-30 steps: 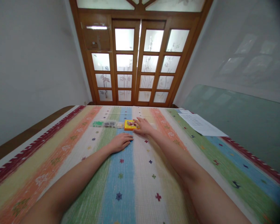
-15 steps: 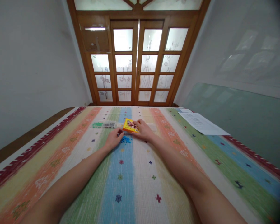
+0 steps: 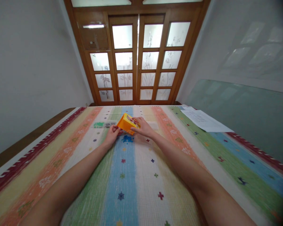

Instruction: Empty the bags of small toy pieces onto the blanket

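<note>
My right hand (image 3: 143, 126) grips a small yellow box (image 3: 129, 121) with printed pictures from its right side. The box is raised and tilted, and its orange end faces left. At that left end, the fingers of my left hand (image 3: 112, 135) are closed on the box's edge or flap. Small blue pieces (image 3: 127, 139) lie in a loose pile on the cloth just below the box. Behind the hands, a clear compartment tray (image 3: 151, 125) is partly covered. Its left compartments hold green pieces (image 3: 99, 125) and dark grey pieces (image 3: 109, 124).
A striped tablecloth (image 3: 122, 185) covers the table. Printed white sheets (image 3: 204, 121) lie at the right edge, near a pale green glass panel (image 3: 240, 110). Wooden doors with glass panes (image 3: 138, 59) stand beyond the table's far side.
The yellow box has tilted up and turned, so its orange left end now shows. My left hand has moved a little left and closed at the box's end.
</note>
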`<state>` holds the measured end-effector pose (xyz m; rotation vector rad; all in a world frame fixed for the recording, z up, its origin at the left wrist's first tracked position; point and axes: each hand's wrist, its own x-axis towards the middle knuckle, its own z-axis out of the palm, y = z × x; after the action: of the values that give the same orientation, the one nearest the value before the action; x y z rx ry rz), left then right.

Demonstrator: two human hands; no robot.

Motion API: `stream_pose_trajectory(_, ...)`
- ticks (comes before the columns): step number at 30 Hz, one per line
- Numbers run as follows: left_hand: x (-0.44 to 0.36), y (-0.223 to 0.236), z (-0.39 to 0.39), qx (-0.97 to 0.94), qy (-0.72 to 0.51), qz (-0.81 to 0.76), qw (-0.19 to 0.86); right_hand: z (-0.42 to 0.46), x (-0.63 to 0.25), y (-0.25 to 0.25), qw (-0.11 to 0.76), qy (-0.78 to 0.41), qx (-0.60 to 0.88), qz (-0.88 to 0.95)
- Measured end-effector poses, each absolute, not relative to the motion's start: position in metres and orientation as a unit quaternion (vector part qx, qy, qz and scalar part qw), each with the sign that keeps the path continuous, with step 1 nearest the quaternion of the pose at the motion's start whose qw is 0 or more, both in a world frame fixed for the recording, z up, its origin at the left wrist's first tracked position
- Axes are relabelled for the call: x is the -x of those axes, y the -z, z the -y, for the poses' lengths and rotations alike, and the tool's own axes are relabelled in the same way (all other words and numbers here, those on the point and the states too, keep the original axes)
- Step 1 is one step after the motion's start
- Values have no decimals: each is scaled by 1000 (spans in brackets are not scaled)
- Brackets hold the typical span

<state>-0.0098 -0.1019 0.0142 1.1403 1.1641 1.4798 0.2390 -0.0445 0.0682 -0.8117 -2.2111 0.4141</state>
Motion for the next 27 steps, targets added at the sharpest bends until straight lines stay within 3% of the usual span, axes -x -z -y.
stream_pose_trajectory(9, 13, -20, 105, -475, -604, -450, 455, 52, -253, -96, 355, -277, 251, 857)
stream_pose_trajectory(12, 13, -21, 103, -494, -620, -440, 422, 51, -261, -103, 345, -340, 253, 837)
stream_pose_trajectory(17, 14, -26, 103, -536, -631, -441, 347, 42, -274, -110, 349, -320, 306, 826)
stream_pose_trajectory(27, 13, -35, 112, -599, -608, -462, 242, 40, -285, -122, 338, -434, 308, 776)
